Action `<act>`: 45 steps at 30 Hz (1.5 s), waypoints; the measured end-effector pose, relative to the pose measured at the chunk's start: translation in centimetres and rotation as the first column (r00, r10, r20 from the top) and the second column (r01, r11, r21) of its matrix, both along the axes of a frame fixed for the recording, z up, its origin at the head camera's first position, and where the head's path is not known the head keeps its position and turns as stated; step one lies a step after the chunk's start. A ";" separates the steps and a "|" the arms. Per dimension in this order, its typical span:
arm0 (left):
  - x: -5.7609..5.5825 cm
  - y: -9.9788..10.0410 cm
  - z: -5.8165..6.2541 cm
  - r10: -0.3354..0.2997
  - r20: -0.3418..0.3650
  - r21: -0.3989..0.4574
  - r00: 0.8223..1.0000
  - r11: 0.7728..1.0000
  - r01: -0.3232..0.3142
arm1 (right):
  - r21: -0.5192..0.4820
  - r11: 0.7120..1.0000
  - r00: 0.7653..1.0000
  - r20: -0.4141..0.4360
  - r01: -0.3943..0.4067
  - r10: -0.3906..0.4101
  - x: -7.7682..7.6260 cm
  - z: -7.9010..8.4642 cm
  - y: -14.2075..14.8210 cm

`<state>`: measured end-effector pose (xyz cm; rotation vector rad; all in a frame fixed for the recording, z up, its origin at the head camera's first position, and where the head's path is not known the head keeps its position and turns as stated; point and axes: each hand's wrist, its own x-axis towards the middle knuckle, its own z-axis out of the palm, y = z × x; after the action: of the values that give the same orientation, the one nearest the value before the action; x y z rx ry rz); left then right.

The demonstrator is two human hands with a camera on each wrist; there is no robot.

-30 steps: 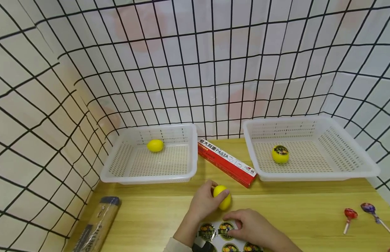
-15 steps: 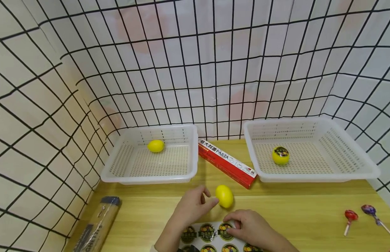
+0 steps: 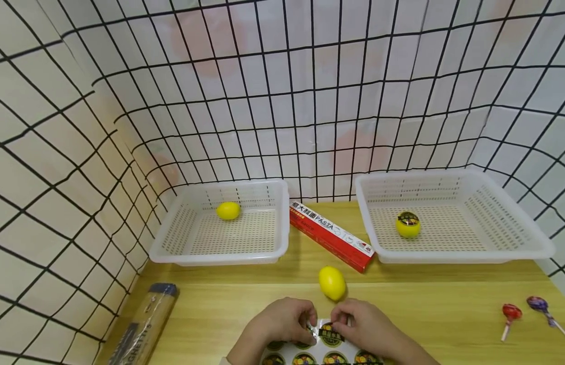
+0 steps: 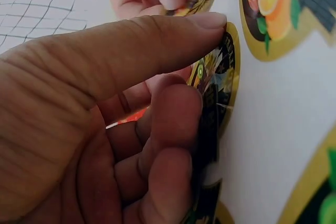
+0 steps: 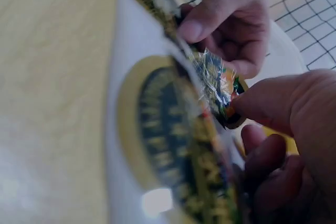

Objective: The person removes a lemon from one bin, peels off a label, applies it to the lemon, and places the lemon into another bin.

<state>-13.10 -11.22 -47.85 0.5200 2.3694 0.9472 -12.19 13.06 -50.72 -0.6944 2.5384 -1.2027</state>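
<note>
A white sheet of round fruit-print stickers point(image 4: 278, 98) lies at the table's front, under both hands. My right hand point(image 3: 366, 324) pinches a glossy sticker point(image 5: 215, 87) near the sheet's far edge, and that sticker stands at an angle in the right wrist view. Beside it, my left hand point(image 3: 287, 320) holds the sheet's edge with thumb and curled fingers; its fingertips overlap the printed stickers in the left wrist view. Just beyond the hands sits a plain yellow lemon point(image 3: 332, 283), touched by neither.
A white basket point(image 3: 173, 256) at back left holds one lemon point(image 3: 228, 211). Another basket point(image 3: 469, 255) at back right holds a stickered lemon point(image 3: 408, 228). Between them lies a red pasta box point(image 3: 332, 235). A spaghetti pack point(image 3: 147, 322) is left; lollipops point(image 3: 512, 311) lie right.
My left hand has let go of the lemon, drawn back and come down on the sticker sheet beside the right hand. The right hand has stayed at the sheet.
</note>
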 end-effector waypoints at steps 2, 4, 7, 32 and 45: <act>0.1 0.0 -0.1 0.000 -0.008 -0.013 1.000 1.000 0.000 | -0.047 0.999 0.997 0.073 -0.002 0.005 -0.1 0.2 0.2; 0.1 0.1 0.0 -0.003 -0.018 -0.024 1.000 1.000 0.002 | -0.091 0.996 0.989 0.147 -0.004 0.017 -0.2 0.5 0.5; 0.1 0.1 0.1 0.001 -0.001 -0.018 1.000 1.000 -0.001 | -0.128 0.992 0.972 0.231 -0.015 0.045 -0.4 0.7 0.8; -0.3 0.9 0.4 0.185 0.057 0.550 0.981 0.814 -0.186 | -0.250 0.960 0.963 0.262 0.123 -0.055 -0.9 2.9 1.8; -0.1 2.6 -0.2 0.307 0.176 0.621 0.935 0.703 -0.347 | -0.110 0.956 0.951 0.180 0.273 -0.251 -1.1 2.8 1.3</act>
<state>-13.15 -8.62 -48.01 0.2958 2.0636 1.9514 -13.28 14.31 -47.87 -0.2728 2.4846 -1.4614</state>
